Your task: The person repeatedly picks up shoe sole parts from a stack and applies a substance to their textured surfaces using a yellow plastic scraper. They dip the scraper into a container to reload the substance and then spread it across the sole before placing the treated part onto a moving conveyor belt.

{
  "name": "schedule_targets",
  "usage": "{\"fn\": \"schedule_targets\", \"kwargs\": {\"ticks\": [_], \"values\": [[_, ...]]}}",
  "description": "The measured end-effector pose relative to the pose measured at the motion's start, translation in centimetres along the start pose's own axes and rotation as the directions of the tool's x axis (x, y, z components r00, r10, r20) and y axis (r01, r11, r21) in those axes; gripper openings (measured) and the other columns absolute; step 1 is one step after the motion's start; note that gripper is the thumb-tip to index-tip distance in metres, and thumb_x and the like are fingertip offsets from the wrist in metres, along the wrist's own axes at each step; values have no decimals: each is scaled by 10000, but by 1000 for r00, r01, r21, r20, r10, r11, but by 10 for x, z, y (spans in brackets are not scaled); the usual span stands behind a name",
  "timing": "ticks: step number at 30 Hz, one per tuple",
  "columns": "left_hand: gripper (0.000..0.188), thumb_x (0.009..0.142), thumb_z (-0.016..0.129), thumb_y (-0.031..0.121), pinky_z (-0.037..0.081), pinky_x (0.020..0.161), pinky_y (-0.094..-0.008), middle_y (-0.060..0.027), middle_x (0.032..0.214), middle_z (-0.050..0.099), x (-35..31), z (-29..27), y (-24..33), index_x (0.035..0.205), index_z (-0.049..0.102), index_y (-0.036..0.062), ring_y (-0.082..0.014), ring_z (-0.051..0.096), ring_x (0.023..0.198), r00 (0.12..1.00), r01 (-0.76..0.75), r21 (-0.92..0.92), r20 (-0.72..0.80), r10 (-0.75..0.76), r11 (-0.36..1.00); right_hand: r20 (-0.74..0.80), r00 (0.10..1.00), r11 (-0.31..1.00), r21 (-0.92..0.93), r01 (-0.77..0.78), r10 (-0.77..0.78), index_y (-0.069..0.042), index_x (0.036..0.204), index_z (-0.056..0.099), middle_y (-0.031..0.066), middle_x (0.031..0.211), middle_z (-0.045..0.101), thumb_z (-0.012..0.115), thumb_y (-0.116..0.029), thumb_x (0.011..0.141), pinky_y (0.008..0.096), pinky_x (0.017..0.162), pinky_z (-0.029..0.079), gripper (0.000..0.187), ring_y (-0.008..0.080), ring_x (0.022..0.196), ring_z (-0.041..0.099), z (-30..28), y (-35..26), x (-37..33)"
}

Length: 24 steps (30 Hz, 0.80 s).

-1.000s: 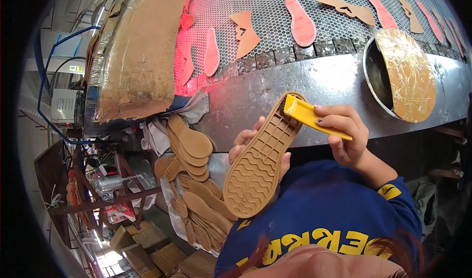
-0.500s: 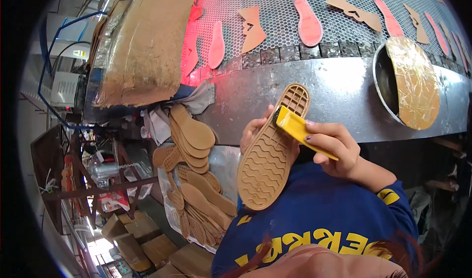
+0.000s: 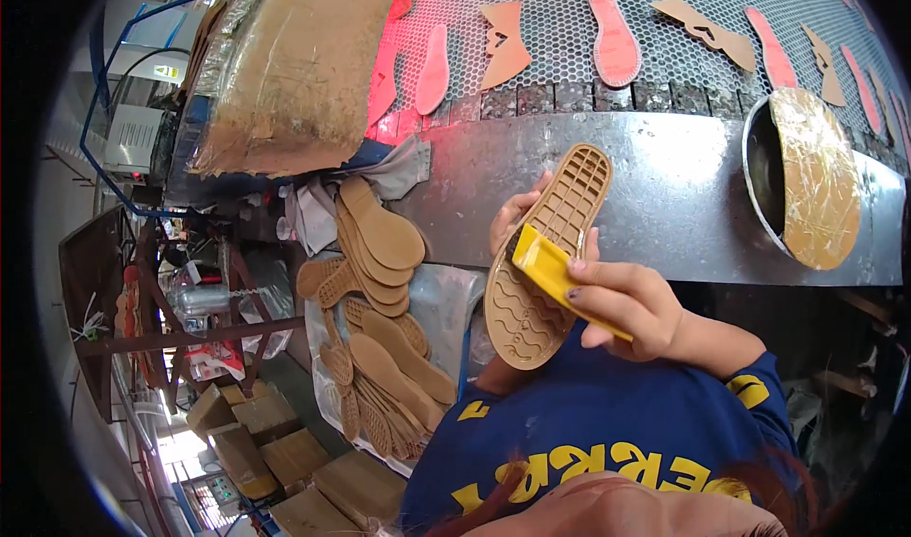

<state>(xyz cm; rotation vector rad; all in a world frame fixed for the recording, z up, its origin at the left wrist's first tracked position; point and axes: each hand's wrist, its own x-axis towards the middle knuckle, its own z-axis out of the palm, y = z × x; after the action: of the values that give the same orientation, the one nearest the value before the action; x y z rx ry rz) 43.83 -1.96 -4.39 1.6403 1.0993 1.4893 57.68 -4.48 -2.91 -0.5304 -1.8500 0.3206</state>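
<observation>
My left hand (image 3: 512,222) grips a tan shoe sole (image 3: 586,178) from behind, its fingers closed round the edge and partly hidden. The sole is tilted, patterned side up, with a grid at the top and wavy grooves below. In my right hand (image 3: 631,309) is a yellow-handled brush (image 3: 546,264), pinched between thumb and fingers. Its dark bristles touch the sole near where grid and waves meet. The wavy part looks wet and shiny.
Several tan soles (image 3: 403,366) lie on a plastic sheet at left. A round pot (image 3: 755,167), half covered by a tan board (image 3: 821,186), stands right on the metal ledge (image 3: 683,157). Beyond, a mesh conveyor (image 3: 560,44) carries pink insoles (image 3: 617,44) and tan cut pieces (image 3: 505,48).
The sole has shifted up and to the right, its lower end tilting away. The brush has moved down along the sole toward the wavy part, which looks shinier.
</observation>
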Motion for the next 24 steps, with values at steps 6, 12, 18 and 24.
{"fn": "schedule_targets", "kwargs": {"ticks": [6,12,18,24], "values": [[619,786,717,64,346,1059,-313,-149,1350,505,6,-6,-5,1294,362,40,-194,505,1220,964,-158,549,266,7,821,-95,993,995,63,73,-67,61,949,658,243,1016,653,702,-318,850,319,646,584,394,291,804,689,9,-11,5],[468,881,597,331,149,1154,-394,30,1381,494,6,-9,-7,1333,500,257,-133,390,1276,912,-90,384,403,-79,919,-82,992,990,96,105,-97,56,944,650,239,1019,652,673,-331,882,321,664,588,392,284,830,688,7,-9,7],[686,826,696,132,196,1145,-343,-12,1343,507,-1,-4,-17,1374,288,84,-133,405,1279,927,169,-118,357,-117,979,-66,994,989,114,90,-83,61,939,650,246,1034,647,649,-338,899,320,667,586,402,293,836,690,10,-14,7],[755,778,715,34,256,1131,-350,-77,1274,519,1,0,-8,1384,267,54,-151,464,1239,915,201,-224,392,-101,954,-25,995,969,227,102,-99,77,945,644,276,1057,634,630,-298,917,346,692,591,377,326,850,697,6,-14,5]]}}
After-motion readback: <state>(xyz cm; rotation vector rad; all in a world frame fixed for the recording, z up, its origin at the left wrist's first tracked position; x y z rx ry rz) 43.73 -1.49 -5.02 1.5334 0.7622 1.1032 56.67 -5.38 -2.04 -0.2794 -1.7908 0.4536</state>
